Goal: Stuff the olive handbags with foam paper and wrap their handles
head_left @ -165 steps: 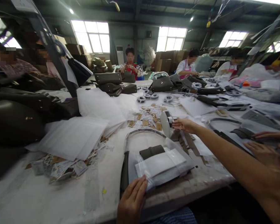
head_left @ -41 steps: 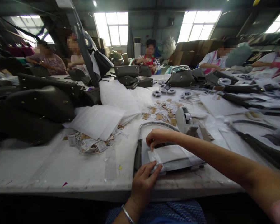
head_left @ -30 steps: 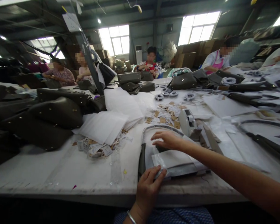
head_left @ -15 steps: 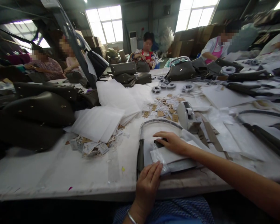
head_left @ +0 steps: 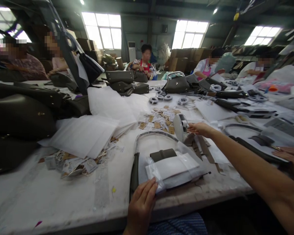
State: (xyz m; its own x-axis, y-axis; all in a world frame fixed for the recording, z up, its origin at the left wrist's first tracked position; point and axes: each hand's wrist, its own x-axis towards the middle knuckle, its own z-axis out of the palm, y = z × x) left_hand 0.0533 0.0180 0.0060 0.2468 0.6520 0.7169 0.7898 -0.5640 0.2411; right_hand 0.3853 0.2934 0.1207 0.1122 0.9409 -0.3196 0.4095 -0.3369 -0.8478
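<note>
A dark handbag lies in front of me, its looped handle wrapped and pointing away. White sheet and clear plastic wrap cover part of it, and a dark flap shows above the sheet. My left hand is closed on the near left edge of the plastic wrap, its thumb hidden. Beyond the bag, my right hand has its fingers pressed together at the right end of a pale tape dispenser. Whatever is between those fingertips is too small to make out.
Cord tags and white foam sheets lie left, beside stacked dark bags. More tags and wrapped rings are farther back. A co-worker's hand works at another bag on the right. Several people sit across the table.
My right hand has left the bag and moved away from me to the tape dispenser. My left hand stays on the wrap. The view has turned right, revealing a co-worker's hand.
</note>
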